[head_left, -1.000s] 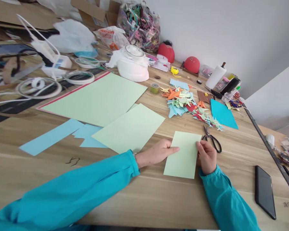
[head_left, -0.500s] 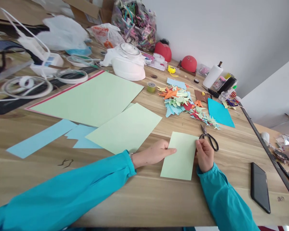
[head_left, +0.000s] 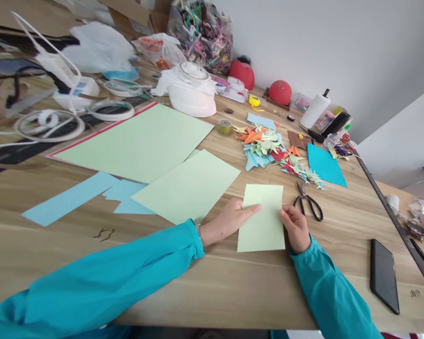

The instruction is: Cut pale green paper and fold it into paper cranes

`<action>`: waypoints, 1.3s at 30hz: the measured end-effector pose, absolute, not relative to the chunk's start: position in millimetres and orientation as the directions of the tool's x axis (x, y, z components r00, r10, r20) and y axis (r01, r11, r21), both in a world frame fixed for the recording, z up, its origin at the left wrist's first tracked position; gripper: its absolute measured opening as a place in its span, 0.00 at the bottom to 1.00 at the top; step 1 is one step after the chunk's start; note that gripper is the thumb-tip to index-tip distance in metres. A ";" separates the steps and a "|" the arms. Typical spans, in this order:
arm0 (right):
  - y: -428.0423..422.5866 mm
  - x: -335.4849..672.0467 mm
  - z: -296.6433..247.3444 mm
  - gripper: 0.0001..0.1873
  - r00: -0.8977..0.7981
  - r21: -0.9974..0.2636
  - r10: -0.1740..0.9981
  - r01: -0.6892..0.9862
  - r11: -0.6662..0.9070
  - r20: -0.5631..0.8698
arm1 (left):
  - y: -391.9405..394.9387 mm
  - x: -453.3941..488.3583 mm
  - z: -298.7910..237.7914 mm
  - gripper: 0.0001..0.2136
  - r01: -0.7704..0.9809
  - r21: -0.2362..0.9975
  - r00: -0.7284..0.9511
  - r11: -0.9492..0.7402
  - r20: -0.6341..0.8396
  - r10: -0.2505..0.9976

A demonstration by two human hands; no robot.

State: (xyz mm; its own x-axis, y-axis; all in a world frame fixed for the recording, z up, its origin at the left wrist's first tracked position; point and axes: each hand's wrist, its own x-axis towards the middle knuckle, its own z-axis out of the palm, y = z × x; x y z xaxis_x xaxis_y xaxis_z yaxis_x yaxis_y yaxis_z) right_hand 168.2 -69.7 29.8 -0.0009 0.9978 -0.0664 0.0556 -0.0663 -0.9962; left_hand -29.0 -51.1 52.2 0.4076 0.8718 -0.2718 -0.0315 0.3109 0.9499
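Observation:
Between my two hands is a small pale green sheet of paper (head_left: 263, 230), held just above the wooden table. My left hand (head_left: 233, 217) grips its left edge, thumb lying on top and the other fingers hidden underneath. At the right edge, my right hand (head_left: 296, 227) pinches the paper between thumb and curled fingers. Black-handled scissors (head_left: 309, 200) lie just beyond my right hand. A larger pale green sheet (head_left: 187, 186) rests to the left, partly over light blue paper pieces (head_left: 129, 193) and a big green sheet with a red edge (head_left: 137, 141).
Folded paper cranes (head_left: 268, 148) in several colours are heaped beyond the scissors, beside a bright blue sheet (head_left: 325, 165). A black phone (head_left: 384, 275) lies at the right. Further back are a thread spool (head_left: 225, 126), a white roll (head_left: 314, 111) and coiled tape (head_left: 111, 110).
The small green sheet has turned slightly and now sits straighter, shifted a little away from me. My right hand has moved lower along its right edge, apart from the top corner.

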 end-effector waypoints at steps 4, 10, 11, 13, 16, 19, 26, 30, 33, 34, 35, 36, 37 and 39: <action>-71.7 164.1 33.6 0.18 -0.028 -0.995 0.997 0.060 -0.076 -0.078 | -46.7 -30.6 49.7 0.19 -0.024 0.957 0.307 0.288 -0.267 0.914; -71.5 165.4 33.3 0.19 -0.005 -0.990 0.995 0.104 -0.097 -0.098 | -44.8 -33.0 46.5 0.21 0.051 0.983 0.277 0.179 -0.186 0.943; -71.9 165.5 33.8 0.20 -0.012 -0.988 0.994 0.113 -0.107 -0.109 | -44.0 -33.4 45.1 0.22 0.053 0.984 0.266 0.172 -0.180 0.947; -72.9 165.1 35.3 0.21 -0.023 -0.984 0.991 0.130 -0.125 -0.129 | -42.0 -34.1 41.8 0.23 0.053 0.987 0.249 0.153 -0.161 0.955; -74.3 162.7 37.9 0.23 -0.005 -0.979 0.990 0.145 -0.142 -0.144 | -39.8 -34.6 37.4 0.23 0.050 0.990 0.248 0.135 -0.143 0.958; -74.6 160.1 39.1 0.23 0.022 -0.977 0.985 0.127 -0.173 -0.171 | -39.0 -34.2 35.1 0.23 0.041 0.989 0.245 0.144 -0.150 0.958; -73.1 162.2 36.0 0.24 0.004 -0.978 0.983 0.095 -0.184 -0.185 | -36.5 -32.7 26.2 0.22 -0.029 0.981 0.218 0.191 -0.180 0.959; -71.8 164.3 35.6 0.25 -0.047 -0.988 0.988 0.037 -0.147 -0.149 | -35.0 -32.1 25.4 0.21 -0.144 0.968 0.208 0.205 -0.173 0.963; -71.7 164.8 35.9 0.25 -0.057 -0.992 0.990 0.020 -0.127 -0.128 | -35.8 -31.3 30.7 0.20 -0.232 0.945 0.207 0.229 -0.182 0.961; -71.9 164.9 35.9 0.25 -0.055 -0.992 0.991 0.028 -0.122 -0.124 | -36.3 -30.9 33.0 0.20 -0.260 0.936 0.204 0.237 -0.186 0.961; -72.0 165.0 35.9 0.24 -0.055 -0.992 0.991 0.037 -0.118 -0.120 | -36.8 -30.4 35.4 0.19 -0.292 0.925 0.200 0.245 -0.191 0.961; -72.3 165.0 35.7 0.24 -0.056 -0.993 0.992 0.046 -0.113 -0.116 | -37.4 -30.0 37.7 0.19 -0.326 0.911 0.199 0.253 -0.196 0.960; -72.5 165.0 35.5 0.24 -0.058 -0.993 0.992 0.053 -0.108 -0.111 | -37.9 -29.6 39.9 0.18 -0.364 0.893 0.204 0.264 -0.201 0.958; -72.8 164.9 34.9 0.24 -0.061 -0.994 0.993 0.066 -0.093 -0.097 | -39.2 -28.8 43.4 0.18 -0.444 0.845 0.242 0.298 -0.207 0.948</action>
State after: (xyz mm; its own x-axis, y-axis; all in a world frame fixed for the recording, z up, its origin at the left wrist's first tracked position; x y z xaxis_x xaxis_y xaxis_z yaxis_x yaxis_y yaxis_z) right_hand 164.9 -72.8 34.9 -0.0607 0.9935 -0.0966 0.0657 -0.0926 -0.9935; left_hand -28.8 -39.2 43.4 0.2417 0.9480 -0.2072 -0.4436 0.2978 0.8453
